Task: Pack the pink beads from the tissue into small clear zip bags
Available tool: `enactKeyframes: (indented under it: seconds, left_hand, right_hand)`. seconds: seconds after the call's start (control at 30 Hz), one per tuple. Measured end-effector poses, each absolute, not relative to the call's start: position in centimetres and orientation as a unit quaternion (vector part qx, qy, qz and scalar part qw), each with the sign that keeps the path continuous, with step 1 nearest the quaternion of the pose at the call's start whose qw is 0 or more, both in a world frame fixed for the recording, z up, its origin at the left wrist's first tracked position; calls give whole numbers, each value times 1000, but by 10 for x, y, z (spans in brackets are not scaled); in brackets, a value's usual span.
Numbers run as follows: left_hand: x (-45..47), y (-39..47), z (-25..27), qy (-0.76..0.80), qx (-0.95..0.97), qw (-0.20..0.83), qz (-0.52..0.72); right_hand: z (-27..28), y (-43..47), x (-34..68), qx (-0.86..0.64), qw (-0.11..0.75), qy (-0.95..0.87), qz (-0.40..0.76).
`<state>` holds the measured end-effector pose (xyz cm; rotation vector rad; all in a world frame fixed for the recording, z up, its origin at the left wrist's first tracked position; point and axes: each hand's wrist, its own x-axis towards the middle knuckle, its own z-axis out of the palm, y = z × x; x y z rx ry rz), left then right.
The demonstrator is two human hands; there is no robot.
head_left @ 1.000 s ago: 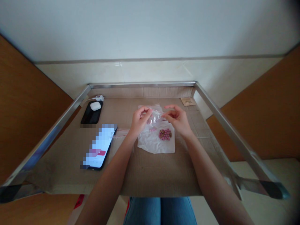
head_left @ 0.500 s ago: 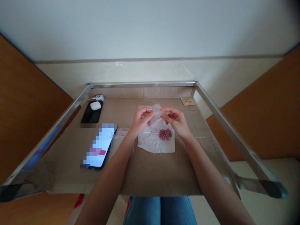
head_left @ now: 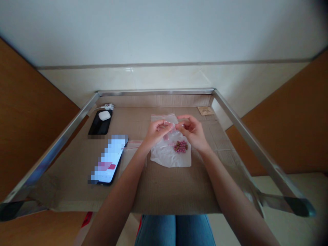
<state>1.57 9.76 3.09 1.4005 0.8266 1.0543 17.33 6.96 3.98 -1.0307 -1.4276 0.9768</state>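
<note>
My left hand (head_left: 155, 134) and my right hand (head_left: 194, 134) meet over the tray, thumbs and fingers pinched on the top of a small clear plastic bag (head_left: 169, 136). Something pink shows low in the bag, but its contents are hard to make out. Beneath lies a sheet of crumpled white tissue (head_left: 170, 160). On it, just below my right fingers, sits a heap of small pink and brownish beads (head_left: 180, 147). A few paler pink ones trail off to its left.
Left of my arm lie flat clear zip bags (head_left: 129, 155), a lit phone (head_left: 110, 164), and a black phone (head_left: 98, 126) with a white case (head_left: 104, 115) on it. A white charger (head_left: 109, 106) and brown packet (head_left: 205, 111) lie far back. Metal rails (head_left: 156, 92) border the cardboard (head_left: 174, 191).
My fingertips have come closer together on the bag's top, the right hand turning a little. The beads and tissue stay where they were.
</note>
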Motion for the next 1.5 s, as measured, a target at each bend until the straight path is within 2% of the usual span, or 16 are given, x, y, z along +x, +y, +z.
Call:
enactKeyframes:
  seconds: [0.47,0.9,1.07,1.3,1.5]
  left_hand:
    - [15,97,29,332,609,563,450]
    - [16,94,29,342,617,590,393]
    - [16,95,29,334,592,590,436]
    - [12,107,27,389,444,534,605]
    - [11,110,26,413,417,512,627]
  right_hand:
    - [37,68,172,-441,507,-638,375]
    - [37,68,174,-436,500,-646,378]
    - [37,69,173,-436,502,-645,378]
    - [36,69,171,-430,468,-650,416]
    - [31,71,165,-420,421,-689,414]
